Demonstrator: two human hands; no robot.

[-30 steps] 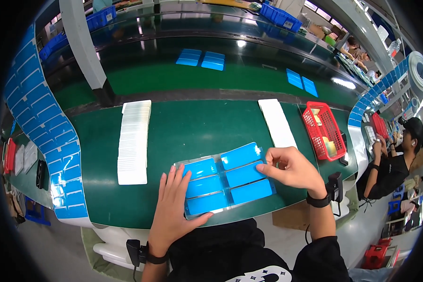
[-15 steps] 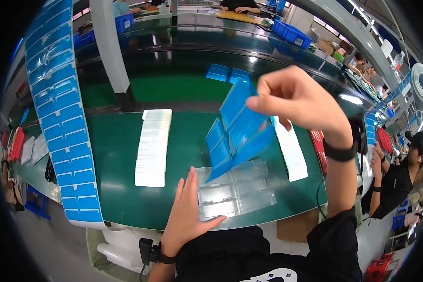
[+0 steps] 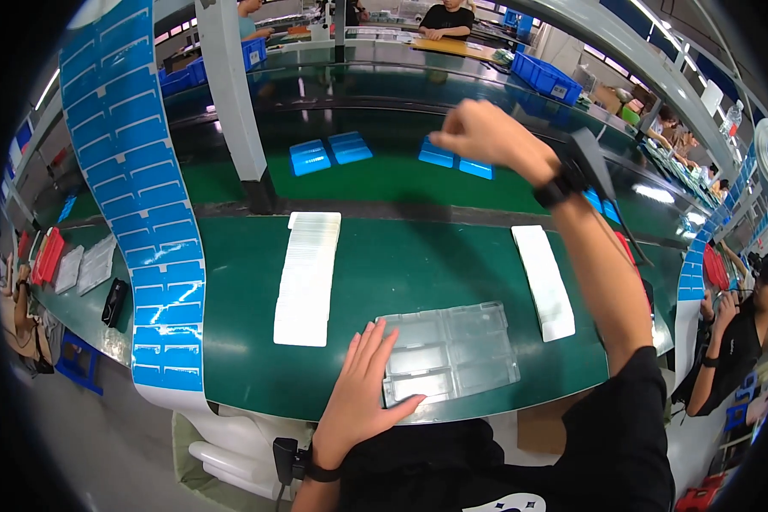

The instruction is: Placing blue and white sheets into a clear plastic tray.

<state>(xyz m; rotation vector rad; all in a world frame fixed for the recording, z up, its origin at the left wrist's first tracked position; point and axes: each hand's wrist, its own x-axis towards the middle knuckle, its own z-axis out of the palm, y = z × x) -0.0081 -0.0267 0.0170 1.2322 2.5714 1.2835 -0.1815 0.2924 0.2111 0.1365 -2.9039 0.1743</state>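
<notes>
My left hand [image 3: 363,392] lies flat with fingers stretched along the left edge of a clear plastic tray [image 3: 452,354] with several shallow compartments. Its fingers are open and rest on the tray's rim. My right hand [image 3: 491,135] is raised over the green belt, fingers curled in, and nothing shows in them. Just below its fingertips are blue panels [image 3: 476,168] on the belt. Another pair of blue panels [image 3: 350,148] lies farther left on the belt. A tall row of overlapped white cards [image 3: 307,282] stands left of the tray, and a smaller white stack [image 3: 544,282] to its right.
A long strip of blue labels [image 3: 158,247] on white backing hangs down at left beside a grey post [image 3: 237,102]. Blue bins [image 3: 546,78] stand across the line. Co-workers sit opposite and at right, one in black [image 3: 734,341].
The blue panels in my right hand have left it and pairs lie on the belt. My right hand has moved up and away from the tray. The earlier pair sits farther left. My left hand stays on the tray.
</notes>
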